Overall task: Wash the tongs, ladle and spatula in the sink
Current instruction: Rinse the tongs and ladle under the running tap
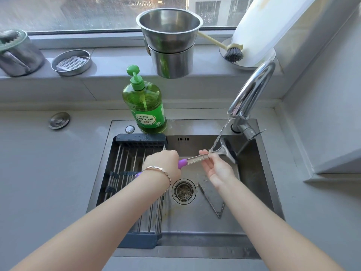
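Note:
My left hand [163, 162] grips the purple handle end of a metal spatula [224, 148], held level over the sink [261, 173]. Its blade sits under the water running from the faucet [252, 90]. My right hand [214, 165] is palm up, thumb and fingers pinched on the spatula's shaft near the blade. Metal tongs [210, 202] lie spread in a V on the sink floor, right of the drain [183, 191]. Another purple handle tip [138, 174] peeks out beside my left wrist on the rack. I see no ladle bowl.
A black drying rack [125, 173] with steel rods covers the sink's left half. A green dish-soap bottle [144, 104] stands on the sink's back rim. Stacked steel pots [170, 42], a round tin [71, 62], a brush [232, 53] and a white board [259, 26] line the windowsill.

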The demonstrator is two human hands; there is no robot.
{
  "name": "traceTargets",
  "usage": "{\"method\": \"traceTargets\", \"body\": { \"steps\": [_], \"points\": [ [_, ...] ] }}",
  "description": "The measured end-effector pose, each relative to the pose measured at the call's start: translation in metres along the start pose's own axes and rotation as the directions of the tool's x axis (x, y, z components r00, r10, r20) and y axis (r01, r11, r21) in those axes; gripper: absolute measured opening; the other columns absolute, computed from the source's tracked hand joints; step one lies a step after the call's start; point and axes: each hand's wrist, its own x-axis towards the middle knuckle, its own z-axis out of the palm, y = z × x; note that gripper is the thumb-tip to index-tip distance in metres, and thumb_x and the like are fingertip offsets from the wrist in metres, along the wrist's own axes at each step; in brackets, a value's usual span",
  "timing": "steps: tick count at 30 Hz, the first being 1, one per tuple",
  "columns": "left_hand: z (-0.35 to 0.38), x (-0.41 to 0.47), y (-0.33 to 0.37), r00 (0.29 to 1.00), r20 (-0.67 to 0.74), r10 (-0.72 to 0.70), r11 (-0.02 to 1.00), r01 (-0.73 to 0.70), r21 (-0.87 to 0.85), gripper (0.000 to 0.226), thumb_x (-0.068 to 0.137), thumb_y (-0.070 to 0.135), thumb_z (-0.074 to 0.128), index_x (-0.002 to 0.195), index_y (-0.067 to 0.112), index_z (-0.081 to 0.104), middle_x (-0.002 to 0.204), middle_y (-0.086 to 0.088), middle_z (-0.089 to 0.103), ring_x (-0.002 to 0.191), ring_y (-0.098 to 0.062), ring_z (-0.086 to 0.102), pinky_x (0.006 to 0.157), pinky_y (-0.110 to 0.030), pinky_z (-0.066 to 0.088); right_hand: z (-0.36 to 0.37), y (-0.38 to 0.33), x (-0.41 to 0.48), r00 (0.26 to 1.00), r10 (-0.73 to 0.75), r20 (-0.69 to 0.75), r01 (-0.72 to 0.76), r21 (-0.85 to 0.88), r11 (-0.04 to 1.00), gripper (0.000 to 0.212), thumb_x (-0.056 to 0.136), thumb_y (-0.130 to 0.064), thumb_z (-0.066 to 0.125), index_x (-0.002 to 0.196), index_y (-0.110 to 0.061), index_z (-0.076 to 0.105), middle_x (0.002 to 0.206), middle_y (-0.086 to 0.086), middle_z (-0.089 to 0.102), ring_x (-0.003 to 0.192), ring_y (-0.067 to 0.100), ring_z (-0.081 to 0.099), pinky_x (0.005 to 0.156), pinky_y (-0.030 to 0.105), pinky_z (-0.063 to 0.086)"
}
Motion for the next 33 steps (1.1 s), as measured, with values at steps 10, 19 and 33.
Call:
{"method": "traceTargets", "body": {
  "steps": [10, 19, 33],
  "points": [
    [-0.026, 0.015, 0.039, 0.990, 0.060, 0.124, 0.954, -0.136, 0.268, 0.020, 0.092, 0.025, 0.052, 0.107, 0.013, 0.058, 0.104, -0.003, 0.066, 0.084, -0.023, 0.058, 0.067, -0.029, 0.036, -0.023, 0.005, 0.003, 0.990, 0.136, -0.038, -0.130, 0.128, 0.983, 0.022, 0.095, 0.006, 0.041, 0.076, 0.000, 0.051, 0.049, 0.010, 0.065, 0.044, 0.014, 0.065, 0.058, 0.021, 0.057],
    [-0.022, 0.012, 0.028, 0.996, -0.011, 0.090, 0.982, -0.087, 0.168, 0.023, 0.094, 0.028, 0.047, 0.108, 0.012, 0.057, 0.110, -0.008, 0.064, 0.099, -0.028, 0.063, 0.070, -0.030, 0.038, -0.003, 0.005, 0.005, 0.992, 0.106, 0.070, -0.108, 0.021, 0.994, 0.014, 0.088, 0.011, 0.050, 0.086, -0.002, 0.054, 0.053, 0.005, 0.068, 0.047, 0.010, 0.066, 0.047, 0.018, 0.054],
    [-0.020, -0.005, 0.010, 0.996, 0.002, 0.084, 0.986, -0.083, 0.146, 0.038, 0.092, 0.050, 0.038, 0.082, 0.015, 0.049, 0.075, -0.001, 0.053, 0.076, -0.025, 0.056, 0.065, -0.027, 0.039, -0.009, -0.001, 0.010, 0.996, 0.083, -0.034, -0.083, -0.003, 0.997, 0.019, 0.093, 0.009, 0.040, 0.081, 0.001, 0.052, 0.049, 0.008, 0.067, 0.045, 0.012, 0.066, 0.042, 0.020, 0.053]
  ]
}}
